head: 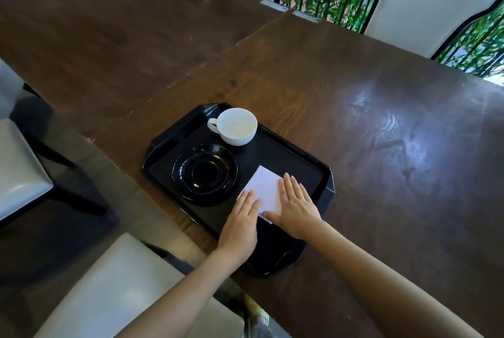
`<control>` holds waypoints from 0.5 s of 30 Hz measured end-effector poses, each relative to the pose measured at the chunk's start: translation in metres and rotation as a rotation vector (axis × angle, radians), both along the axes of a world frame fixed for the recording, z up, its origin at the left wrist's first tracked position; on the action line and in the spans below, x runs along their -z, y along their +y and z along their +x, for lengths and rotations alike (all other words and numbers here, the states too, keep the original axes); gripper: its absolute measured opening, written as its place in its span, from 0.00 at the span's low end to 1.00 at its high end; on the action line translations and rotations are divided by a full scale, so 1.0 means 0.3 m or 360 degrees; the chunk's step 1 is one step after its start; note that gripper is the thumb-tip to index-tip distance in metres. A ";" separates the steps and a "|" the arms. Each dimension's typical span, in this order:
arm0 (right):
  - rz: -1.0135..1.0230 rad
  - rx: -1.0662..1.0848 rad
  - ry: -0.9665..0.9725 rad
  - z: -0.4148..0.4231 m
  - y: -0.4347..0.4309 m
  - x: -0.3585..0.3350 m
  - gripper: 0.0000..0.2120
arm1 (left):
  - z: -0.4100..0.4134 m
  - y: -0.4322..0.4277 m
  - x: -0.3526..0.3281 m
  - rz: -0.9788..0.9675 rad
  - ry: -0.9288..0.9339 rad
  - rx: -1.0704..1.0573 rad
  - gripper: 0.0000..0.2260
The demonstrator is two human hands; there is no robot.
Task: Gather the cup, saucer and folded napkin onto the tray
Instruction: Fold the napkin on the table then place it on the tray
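Head view: the left hand [240, 221] and right hand [296, 208] lie flat, fingers extended, palms pressing the white folded napkin [266, 187] onto the black tray [326, 182]. Neither hand pinches anything. The black saucer [204, 174] lies just beside the napkin, the white cup [237, 126] upright behind it, all on the tray on the dark wooden table [354, 92].

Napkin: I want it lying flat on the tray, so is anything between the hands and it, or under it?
Nothing visible. Both hands, left and right, rest flat on the napkin, which lies on the tray beside the saucer, clear of the cup.
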State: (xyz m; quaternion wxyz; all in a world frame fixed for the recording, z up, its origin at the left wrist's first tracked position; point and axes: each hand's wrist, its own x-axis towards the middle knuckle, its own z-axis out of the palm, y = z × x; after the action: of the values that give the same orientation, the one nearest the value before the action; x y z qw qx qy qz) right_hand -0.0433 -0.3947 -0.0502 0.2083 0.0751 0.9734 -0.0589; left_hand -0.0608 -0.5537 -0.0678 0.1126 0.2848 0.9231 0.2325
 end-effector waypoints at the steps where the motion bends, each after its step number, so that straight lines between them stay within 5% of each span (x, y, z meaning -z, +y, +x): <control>1: 0.0021 -0.0007 -0.0016 -0.003 -0.003 -0.002 0.44 | 0.002 -0.004 0.007 0.0001 0.0004 0.0012 0.22; 15: 0.0054 0.0143 -0.0007 0.023 -0.059 -0.039 0.43 | -0.023 -0.032 -0.020 0.0104 -0.0035 0.0122 0.21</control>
State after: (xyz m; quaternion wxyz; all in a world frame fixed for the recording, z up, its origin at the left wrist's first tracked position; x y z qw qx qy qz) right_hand -0.0364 -0.4123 -0.0386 0.2063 0.1223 0.9694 -0.0514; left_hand -0.0676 -0.5632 -0.0617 0.1223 0.3208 0.9021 0.2613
